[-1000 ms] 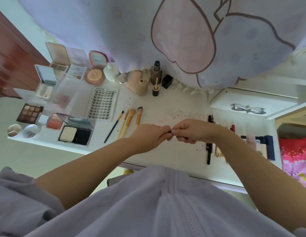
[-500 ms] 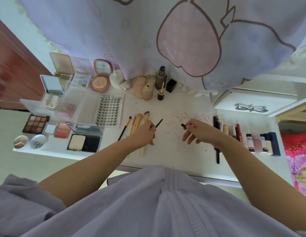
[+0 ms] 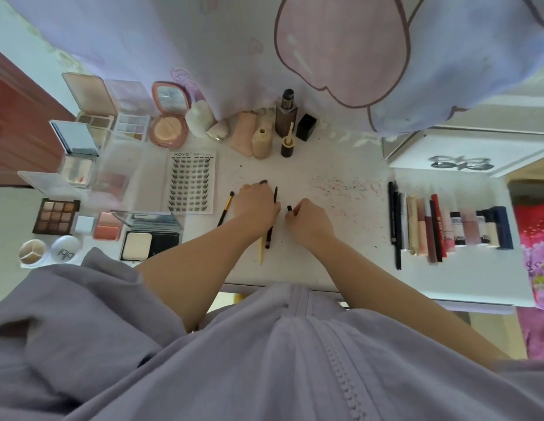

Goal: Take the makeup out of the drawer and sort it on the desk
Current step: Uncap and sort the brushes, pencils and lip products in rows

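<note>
My left hand (image 3: 254,208) lies low over the makeup brushes on the white desk (image 3: 325,262) and holds a thin dark pencil (image 3: 269,235) along its thumb side; the pencil runs lengthwise towards me. A yellow brush handle (image 3: 260,253) sticks out under the wrist, and a black-handled brush (image 3: 225,212) lies just left of the hand. Close to the right, my right hand (image 3: 308,221) pinches a small black cap (image 3: 289,208) at its fingertips. The two hands are a little apart.
Open palettes and compacts (image 3: 58,215) fill the desk's left, with a lash card (image 3: 190,180) beside them. Bottles (image 3: 285,113) stand at the back under a hanging cloth. Pencils and lip tubes (image 3: 446,229) lie in a row at the right, before an open white drawer (image 3: 440,156).
A second ago both hands met on the pencil; they pulled the cap off. Since then my left hand has lowered the pencil beside the brushes, and the right hand with the cap has come closer.
</note>
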`<state>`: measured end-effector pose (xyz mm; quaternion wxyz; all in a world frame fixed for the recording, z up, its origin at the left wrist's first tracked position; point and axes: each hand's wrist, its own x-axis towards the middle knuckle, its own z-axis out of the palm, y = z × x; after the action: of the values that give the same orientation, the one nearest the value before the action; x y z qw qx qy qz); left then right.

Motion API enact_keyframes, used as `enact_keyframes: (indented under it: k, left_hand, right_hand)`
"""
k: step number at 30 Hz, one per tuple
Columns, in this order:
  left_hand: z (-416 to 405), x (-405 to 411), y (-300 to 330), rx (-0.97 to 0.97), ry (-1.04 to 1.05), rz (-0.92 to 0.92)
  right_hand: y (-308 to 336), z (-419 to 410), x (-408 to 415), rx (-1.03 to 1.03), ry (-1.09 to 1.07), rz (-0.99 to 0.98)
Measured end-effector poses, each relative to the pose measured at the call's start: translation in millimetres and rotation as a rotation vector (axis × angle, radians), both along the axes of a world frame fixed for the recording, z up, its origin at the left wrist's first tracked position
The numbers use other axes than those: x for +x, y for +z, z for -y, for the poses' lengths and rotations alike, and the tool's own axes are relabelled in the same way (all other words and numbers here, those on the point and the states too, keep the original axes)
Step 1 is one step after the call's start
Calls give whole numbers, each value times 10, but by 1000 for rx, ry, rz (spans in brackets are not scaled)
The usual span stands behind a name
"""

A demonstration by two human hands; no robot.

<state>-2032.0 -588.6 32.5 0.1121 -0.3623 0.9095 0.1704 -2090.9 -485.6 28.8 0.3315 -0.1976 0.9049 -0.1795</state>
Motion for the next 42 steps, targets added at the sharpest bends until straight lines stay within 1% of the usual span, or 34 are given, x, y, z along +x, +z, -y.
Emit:
enact_keyframes:
  k: [3,6,9,11,13,15,18,20,24,28,32,34,37,39,42]
  left_hand:
    - [34,13,-49,-67,-45,70]
    - [68,27,-63,-67,-45,79]
    - [68,-3,-11,-87,-102,3]
    - [-33,-123,68,-87,-141,-70]
    - [-255,-335,143,-49,-186,-142]
    - [-579,-591,174,37,-237,-210]
    - [-1075,-962,138,154,-296,-261]
    - [-1336,-1178,61,175,-304,-228]
    - [-1611,-1402,-144,97,-239,-83]
    - [-1644,-1426,-256,44,-196,-56]
    - [-1582,-1427,-202,52,-136,-30]
    - [-1499,-1345,-150,84,-109,-91]
    - [-1325,-1079,-63,225,-137,-281]
    - [-1183,-867,25,271,-200,-343]
    - [-958,-623,161,303,-251,-320]
  right_hand:
    - [-64,34,36,34,61,-74]
    - [-95,8,18,27,87,-78]
    - [-61,-130,-157,-49,8,-58]
    - [-1,-331,-397,-71,-41,-82]
    - [72,-588,-682,-76,-84,-117]
    - [147,-824,-951,-49,-96,-159]
    - [217,-1053,-1275,49,-13,-151]
    - [225,-1158,-1429,76,36,-132]
    - [196,-1225,-1587,66,69,-142]
    - [176,-1147,-1661,145,124,-141]
    - [176,-1126,-1708,150,138,-139]
    - [204,-1098,-1700,89,112,-106]
    - [314,-1019,-1623,-50,25,9]
    - [408,-991,-1534,-125,13,182]
    - [530,-947,-1361,-198,55,421]
